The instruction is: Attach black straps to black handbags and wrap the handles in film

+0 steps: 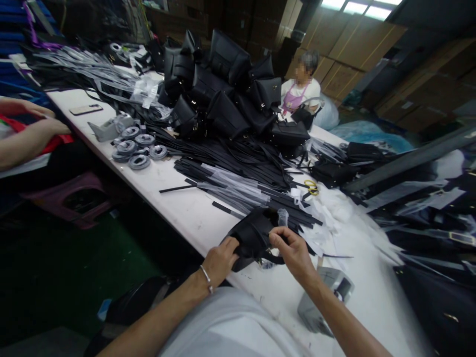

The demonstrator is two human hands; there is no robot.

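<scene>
A black handbag (253, 230) rests at the near edge of the white table (174, 208), between my two hands. My left hand (223, 258), with a silvery bracelet at the wrist, is closed on the bag's near left side; its fingertips are hidden inside the dark opening. My right hand (292, 248) pinches at the bag's right side, thumb against the bent forefinger, near a strap. Clear plastic wrap (282, 217) shows at the bag's far right. Just beyond the bag lie black straps (238, 186), partly wrapped in clear film.
A pile of black handbags (223, 89) covers the table's far middle. Rolled grey coils (139, 148) and a phone (85, 109) lie left. Yellow-handled scissors (311, 187) lie right; a grey dispenser (323, 297) stands beneath my right forearm. Two other people sit nearby.
</scene>
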